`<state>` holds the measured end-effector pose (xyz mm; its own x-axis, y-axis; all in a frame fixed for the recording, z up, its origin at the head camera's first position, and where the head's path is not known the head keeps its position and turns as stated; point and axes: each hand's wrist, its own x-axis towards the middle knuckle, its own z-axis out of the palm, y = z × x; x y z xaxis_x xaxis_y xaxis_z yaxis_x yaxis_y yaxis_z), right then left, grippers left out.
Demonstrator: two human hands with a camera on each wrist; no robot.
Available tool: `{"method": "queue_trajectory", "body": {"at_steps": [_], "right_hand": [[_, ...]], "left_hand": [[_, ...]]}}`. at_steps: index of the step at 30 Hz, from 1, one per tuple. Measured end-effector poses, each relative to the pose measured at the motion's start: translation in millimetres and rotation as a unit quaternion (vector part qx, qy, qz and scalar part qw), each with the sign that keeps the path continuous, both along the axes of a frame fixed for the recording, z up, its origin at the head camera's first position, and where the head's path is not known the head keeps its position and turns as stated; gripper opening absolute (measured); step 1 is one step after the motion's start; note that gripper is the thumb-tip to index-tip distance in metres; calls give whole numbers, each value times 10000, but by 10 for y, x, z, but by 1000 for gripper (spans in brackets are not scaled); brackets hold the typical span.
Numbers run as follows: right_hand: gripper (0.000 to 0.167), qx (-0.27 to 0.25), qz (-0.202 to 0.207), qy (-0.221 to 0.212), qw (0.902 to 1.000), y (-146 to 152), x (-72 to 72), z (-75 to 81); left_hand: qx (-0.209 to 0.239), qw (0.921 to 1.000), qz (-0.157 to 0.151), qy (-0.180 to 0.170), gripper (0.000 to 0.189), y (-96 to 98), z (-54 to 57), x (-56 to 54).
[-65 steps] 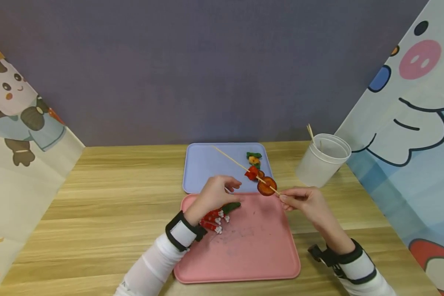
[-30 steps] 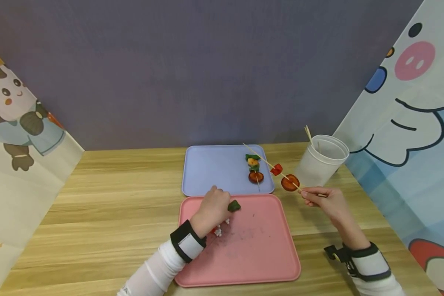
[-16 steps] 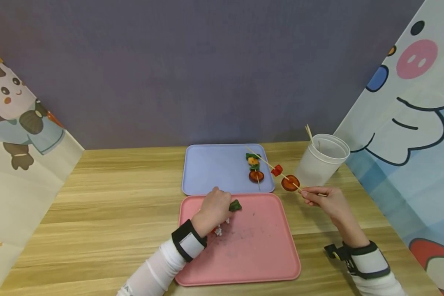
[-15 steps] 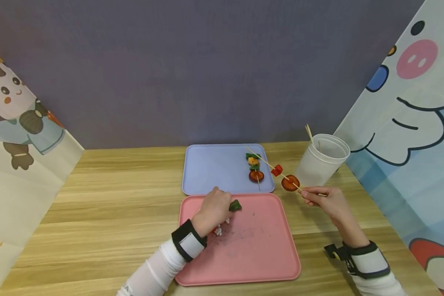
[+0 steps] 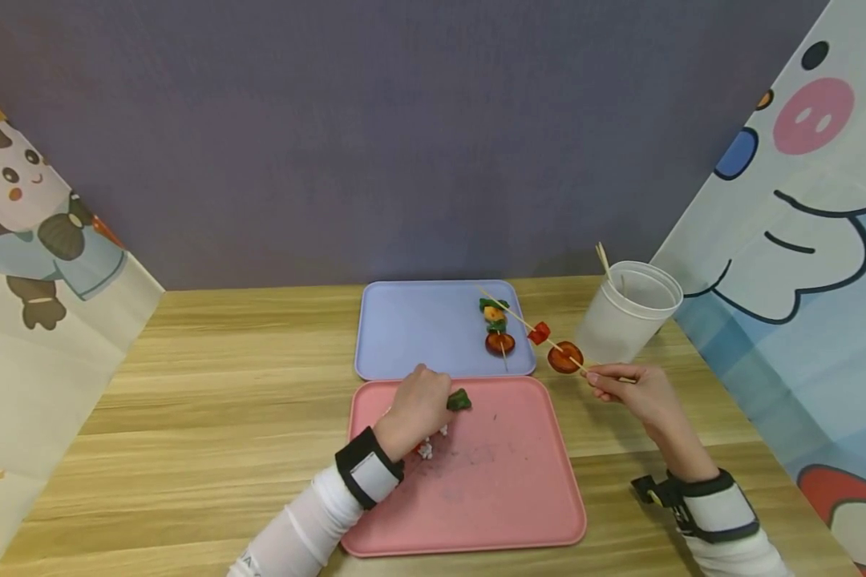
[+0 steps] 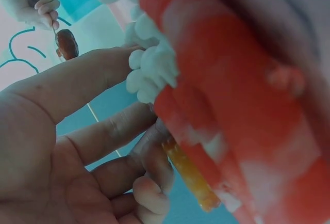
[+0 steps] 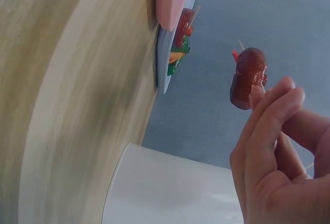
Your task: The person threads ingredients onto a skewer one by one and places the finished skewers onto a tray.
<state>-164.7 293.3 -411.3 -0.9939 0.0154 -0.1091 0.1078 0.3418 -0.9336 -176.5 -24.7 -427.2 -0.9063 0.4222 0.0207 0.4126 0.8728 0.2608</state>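
My right hand [image 5: 631,393] pinches the end of a bamboo skewer [image 5: 508,310] over the table right of the trays. Threaded on it are a brown round slice [image 5: 565,357] near my fingers and a red piece [image 5: 539,332] further up; the skewer's far end points up-left. My left hand [image 5: 417,409] reaches down into the pink tray [image 5: 505,505] at a pile of red-and-white pieces with white knobbly ends [image 6: 216,64]. A green piece [image 5: 459,400] lies beside its fingers. In the left wrist view a yellow-orange piece [image 6: 193,175] shows near the fingers, whose tips are partly hidden.
Behind the pink tray, a blue tray [image 5: 411,328] bears a loaded skewer [image 5: 499,344] with green, orange and brown pieces at its right side. A white cup [image 5: 617,324] holding a few sticks [image 5: 603,260] stands at the back right, near the wall panel.
Since the oldest frame, my right hand has carried the skewer rightward, away from the trays. My left hand has moved down onto the pile. Over the last second both stay nearly still.
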Motion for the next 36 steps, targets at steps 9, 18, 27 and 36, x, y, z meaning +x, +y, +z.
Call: {"method": "queue_trajectory", "body": {"at_steps": [9,18,27,36], "right_hand": [[44,16,-30,43,10000,6,-11,-5],[43,-11,-16,81,10000,7,-12,-9],[41,55,20,134,9999,27,-16,-27],[42,88,25,94,9999,34,-23,-31]], "left_hand": [[175,9981,-66,-589,33,-45,25,-64],[585,9979,-153,-222,16,-146,134,-115],[-72,9999,25,-134,29,-231,166,-118],[-50,9986,228,-476,13,-249,147,-138]]}}
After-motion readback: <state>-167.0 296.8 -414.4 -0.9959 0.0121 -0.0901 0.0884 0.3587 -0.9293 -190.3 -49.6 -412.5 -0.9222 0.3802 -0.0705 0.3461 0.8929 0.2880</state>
